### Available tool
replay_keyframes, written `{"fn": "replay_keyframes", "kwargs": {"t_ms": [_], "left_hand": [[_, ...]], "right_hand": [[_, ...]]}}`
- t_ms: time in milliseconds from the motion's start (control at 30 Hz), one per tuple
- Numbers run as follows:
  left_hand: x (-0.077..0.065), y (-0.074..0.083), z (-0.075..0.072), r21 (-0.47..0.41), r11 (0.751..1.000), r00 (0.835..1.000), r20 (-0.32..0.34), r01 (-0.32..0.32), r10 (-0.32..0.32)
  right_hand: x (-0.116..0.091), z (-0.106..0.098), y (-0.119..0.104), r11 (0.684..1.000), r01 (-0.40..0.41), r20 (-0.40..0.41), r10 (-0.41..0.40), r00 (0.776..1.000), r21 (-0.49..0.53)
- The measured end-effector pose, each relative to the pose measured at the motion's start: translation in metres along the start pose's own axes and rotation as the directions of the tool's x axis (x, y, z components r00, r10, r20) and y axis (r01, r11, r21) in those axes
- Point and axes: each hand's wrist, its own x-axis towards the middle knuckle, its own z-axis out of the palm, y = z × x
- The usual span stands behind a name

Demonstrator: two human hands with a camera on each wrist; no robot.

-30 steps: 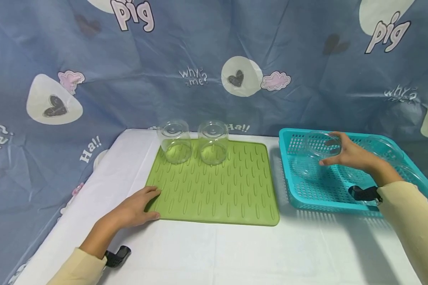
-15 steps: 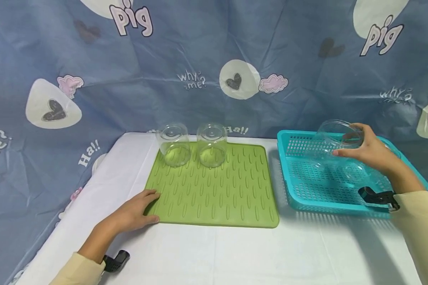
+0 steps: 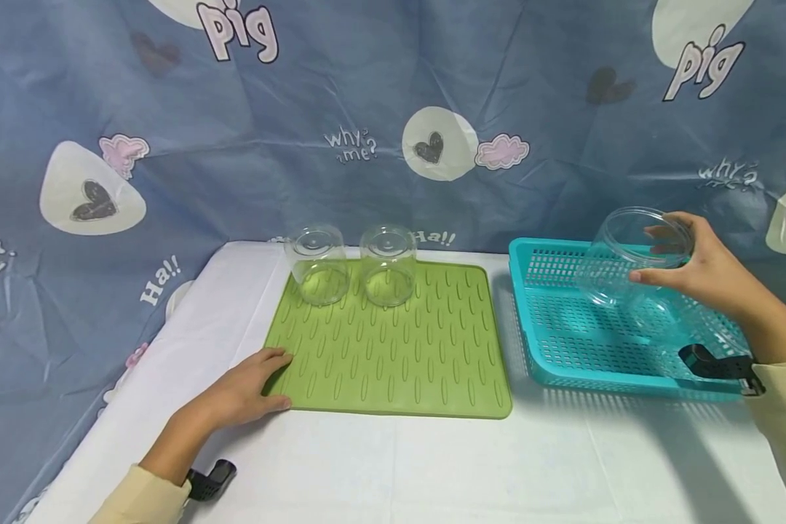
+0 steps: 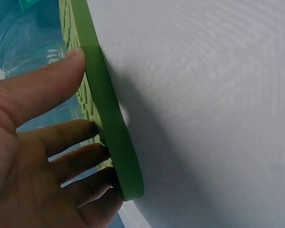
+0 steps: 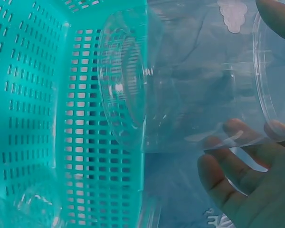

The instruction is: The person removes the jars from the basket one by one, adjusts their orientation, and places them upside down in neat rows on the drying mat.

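Note:
My right hand [image 3: 701, 266] grips a clear plastic jar [image 3: 629, 247] near its rim and holds it tilted above the turquoise basket [image 3: 544, 375]. In the right wrist view the jar [image 5: 194, 85] lies across the picture, its base toward the basket. My left hand [image 3: 242, 386] rests at the front left corner of the green mat [image 3: 399, 356]. The left wrist view shows thumb and fingers [image 4: 73, 142] touching the mat's edge, fingers loosely bent. Two clear jars stand upside down at the back of the mat, a left jar [image 3: 319, 266] and a right jar [image 3: 389, 266].
More clear jars [image 3: 701, 327] lie in the right part of the basket, partly hidden by my right hand and wrist. A white cloth [image 3: 340, 466] covers the table. Behind it hangs a blue printed sheet [image 3: 268, 160].
My right hand has lifted the jar up out of the basket and moved it to the right, tilting it. The left hand has stayed at the mat's corner.

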Motion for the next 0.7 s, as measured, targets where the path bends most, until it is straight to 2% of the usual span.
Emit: {"fn": "replay_keyframes", "kwargs": {"t_ms": [267,700], "left_hand": [[0.0,0.001,-0.002,0.016,1.0,1.0,-0.01,-0.017,0.017],[-0.002,0.002,0.0,0.002,1.0,1.0,0.011,0.025,-0.025]], "right_hand": [[0.003,-0.003,-0.007,1.0,0.005,0.005,-0.005,1.0,-0.014],[0.003,-0.005,-0.037,0.996,0.038,-0.008,-0.039,0.999,-0.075]]}}
